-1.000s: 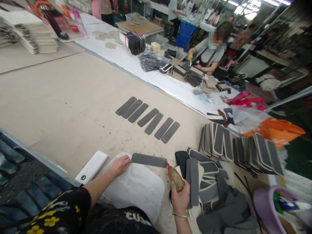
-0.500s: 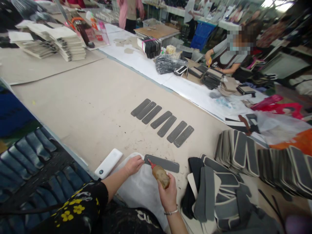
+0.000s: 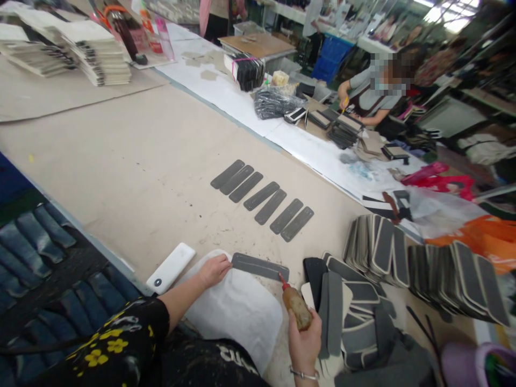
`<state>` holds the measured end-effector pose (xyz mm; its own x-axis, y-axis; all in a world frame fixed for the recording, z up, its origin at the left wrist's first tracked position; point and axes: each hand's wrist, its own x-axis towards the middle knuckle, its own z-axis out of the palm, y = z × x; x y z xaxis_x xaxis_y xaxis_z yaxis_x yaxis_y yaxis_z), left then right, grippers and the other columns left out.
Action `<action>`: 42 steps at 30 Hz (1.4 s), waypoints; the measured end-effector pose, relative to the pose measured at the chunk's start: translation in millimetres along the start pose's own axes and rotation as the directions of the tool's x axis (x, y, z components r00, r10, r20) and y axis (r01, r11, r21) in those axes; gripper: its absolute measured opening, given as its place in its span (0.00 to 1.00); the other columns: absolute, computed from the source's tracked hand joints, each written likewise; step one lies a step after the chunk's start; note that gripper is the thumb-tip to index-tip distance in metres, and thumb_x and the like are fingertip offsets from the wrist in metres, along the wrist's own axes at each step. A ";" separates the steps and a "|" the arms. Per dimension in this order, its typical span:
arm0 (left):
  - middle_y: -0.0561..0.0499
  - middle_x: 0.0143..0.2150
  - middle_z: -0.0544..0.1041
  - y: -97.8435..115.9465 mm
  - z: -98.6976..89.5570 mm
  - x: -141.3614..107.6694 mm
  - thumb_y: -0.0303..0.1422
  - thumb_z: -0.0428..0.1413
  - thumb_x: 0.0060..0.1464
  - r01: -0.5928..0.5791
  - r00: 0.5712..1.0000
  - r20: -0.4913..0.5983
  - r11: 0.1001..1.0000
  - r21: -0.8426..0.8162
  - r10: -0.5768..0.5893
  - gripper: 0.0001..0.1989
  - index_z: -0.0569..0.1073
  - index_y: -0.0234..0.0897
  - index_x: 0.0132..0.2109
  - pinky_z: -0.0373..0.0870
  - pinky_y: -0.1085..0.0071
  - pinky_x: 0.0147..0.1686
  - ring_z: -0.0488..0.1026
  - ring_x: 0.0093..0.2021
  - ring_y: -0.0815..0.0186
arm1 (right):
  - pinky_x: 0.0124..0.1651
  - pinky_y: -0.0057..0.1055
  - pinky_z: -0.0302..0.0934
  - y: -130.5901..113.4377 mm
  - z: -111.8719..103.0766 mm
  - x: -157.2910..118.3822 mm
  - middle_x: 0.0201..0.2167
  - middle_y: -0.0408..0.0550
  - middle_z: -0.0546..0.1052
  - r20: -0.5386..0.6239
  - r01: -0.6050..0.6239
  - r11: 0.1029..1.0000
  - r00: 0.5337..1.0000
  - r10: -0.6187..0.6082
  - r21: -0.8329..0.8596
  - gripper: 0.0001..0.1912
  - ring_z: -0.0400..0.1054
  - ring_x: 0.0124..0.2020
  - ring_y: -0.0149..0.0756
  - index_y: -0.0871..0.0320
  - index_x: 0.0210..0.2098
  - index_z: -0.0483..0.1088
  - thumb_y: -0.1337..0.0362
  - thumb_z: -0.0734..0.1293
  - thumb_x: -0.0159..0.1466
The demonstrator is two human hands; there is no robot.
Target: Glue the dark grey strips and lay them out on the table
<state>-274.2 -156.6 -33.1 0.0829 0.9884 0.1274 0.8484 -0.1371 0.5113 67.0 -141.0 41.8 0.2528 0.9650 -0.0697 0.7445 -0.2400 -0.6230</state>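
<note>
A dark grey strip (image 3: 260,266) lies on the paper-covered table, with a thin glossy line along its upper part. My left hand (image 3: 215,270) pinches the strip's left end, fingers pressed together. In my right hand (image 3: 305,336) is an amber glue bottle (image 3: 297,307), its red nozzle touching or just above the strip's right end. Beneath my left forearm a white cloth or sheet (image 3: 237,312) spreads at the table's edge. Several grey strips (image 3: 245,187) lie in a slanted row farther up the table.
Left of my left hand lies a white phone-like object (image 3: 171,267). Loose grey pieces (image 3: 363,317) and standing stacks (image 3: 455,279) fill the right side. A purple container (image 3: 463,365) is at the lower right. Across the table a person (image 3: 377,91) works beside dark stacks.
My right hand has moved the bottle rightward, from the strip's left end to its right end. A glossy line now shows along the strip. The view has shifted slightly.
</note>
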 end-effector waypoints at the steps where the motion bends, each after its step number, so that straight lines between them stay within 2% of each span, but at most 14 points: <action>1: 0.49 0.32 0.70 -0.1 0.4 0.2 0.32 0.46 0.62 -0.002 1.000 -0.004 1.000 0.001 0.002 0.13 0.75 0.38 0.35 0.63 0.73 0.31 0.67 0.33 0.68 | 0.43 0.44 0.65 -2.2 -0.1 -1.8 0.44 0.58 0.72 -0.007 -0.010 1.000 1.000 0.011 0.015 0.36 0.69 0.41 0.50 0.60 0.49 0.63 0.41 0.67 0.50; 4: 0.49 0.32 0.70 0.0 0.7 0.6 0.32 0.46 0.63 -0.004 1.000 -0.011 1.000 0.003 0.004 0.14 0.75 0.38 0.35 0.63 0.73 0.31 0.68 0.32 0.68 | 0.42 0.41 0.65 -18.1 11.5 -10.5 0.42 0.55 0.73 0.068 -0.012 0.992 0.998 0.004 0.122 0.34 0.70 0.39 0.47 0.58 0.49 0.63 0.44 0.68 0.51; 8: 0.49 0.32 0.70 0.3 -0.6 0.3 0.33 0.46 0.63 0.000 1.000 0.013 1.000 0.007 0.000 0.14 0.75 0.38 0.35 0.63 0.73 0.30 0.68 0.32 0.68 | 0.43 0.39 0.66 -48.1 41.9 -20.8 0.44 0.54 0.73 0.192 0.083 0.967 0.973 -0.131 0.242 0.30 0.70 0.43 0.45 0.58 0.50 0.61 0.48 0.68 0.54; 13: 0.49 0.33 0.70 0.4 -1.9 0.3 0.32 0.46 0.63 0.010 0.999 0.038 1.000 -0.011 -0.010 0.14 0.75 0.38 0.36 0.64 0.73 0.32 0.68 0.33 0.68 | 0.47 0.42 0.65 -73.5 69.8 -22.2 0.43 0.54 0.72 0.188 0.280 0.926 0.925 -0.331 0.255 0.25 0.68 0.44 0.43 0.57 0.49 0.61 0.52 0.67 0.57; 16: 0.49 0.33 0.70 0.9 -2.5 0.6 0.33 0.46 0.63 0.016 0.999 0.050 1.000 -0.018 -0.015 0.13 0.75 0.38 0.36 0.65 0.72 0.32 0.68 0.33 0.67 | 0.48 0.43 0.64 -78.0 74.3 -22.1 0.44 0.55 0.71 0.183 0.330 0.914 0.909 -0.375 0.236 0.24 0.68 0.46 0.44 0.58 0.49 0.61 0.53 0.66 0.57; 24: 0.49 0.32 0.69 1.8 -4.0 1.6 0.33 0.45 0.63 0.034 0.998 0.063 0.999 -0.038 -0.032 0.14 0.74 0.37 0.34 0.65 0.72 0.32 0.67 0.33 0.67 | 0.46 0.43 0.65 -72.1 66.4 -34.7 0.43 0.53 0.72 0.201 0.331 0.920 0.906 -0.372 0.211 0.21 0.69 0.44 0.44 0.56 0.48 0.62 0.55 0.66 0.58; 32: 0.49 0.32 0.71 -1.6 -0.8 0.3 0.34 0.46 0.63 0.020 0.999 0.033 0.999 -0.028 -0.019 0.15 0.74 0.37 0.34 0.66 0.72 0.33 0.69 0.33 0.67 | 0.47 0.43 0.66 -62.4 58.5 -35.8 0.44 0.52 0.72 0.220 0.265 0.938 0.924 -0.313 0.221 0.23 0.69 0.45 0.43 0.56 0.50 0.60 0.57 0.66 0.57; 36: 0.48 0.33 0.71 -2.0 -1.3 1.4 0.34 0.46 0.63 0.025 0.999 0.040 0.998 -0.053 -0.023 0.15 0.75 0.36 0.34 0.66 0.72 0.34 0.69 0.34 0.67 | 0.47 0.42 0.66 -47.6 43.2 -32.2 0.43 0.52 0.72 0.188 0.230 0.953 0.945 -0.267 0.195 0.22 0.69 0.45 0.43 0.56 0.49 0.61 0.58 0.66 0.57; 42: 0.48 0.33 0.72 -2.5 -1.4 1.9 0.35 0.46 0.63 0.020 0.999 0.040 1.000 -0.025 -0.019 0.14 0.75 0.37 0.35 0.67 0.72 0.34 0.70 0.34 0.67 | 0.47 0.43 0.65 -8.8 19.5 -24.7 0.44 0.55 0.72 0.092 0.153 0.977 0.981 -0.168 0.150 0.25 0.68 0.45 0.46 0.58 0.50 0.61 0.54 0.66 0.57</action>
<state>-276.9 -154.5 -33.0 0.0880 0.9926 0.0836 0.8368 -0.1192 0.5344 42.1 -160.7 33.8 0.0660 0.9972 -0.0355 0.6731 -0.0708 -0.7361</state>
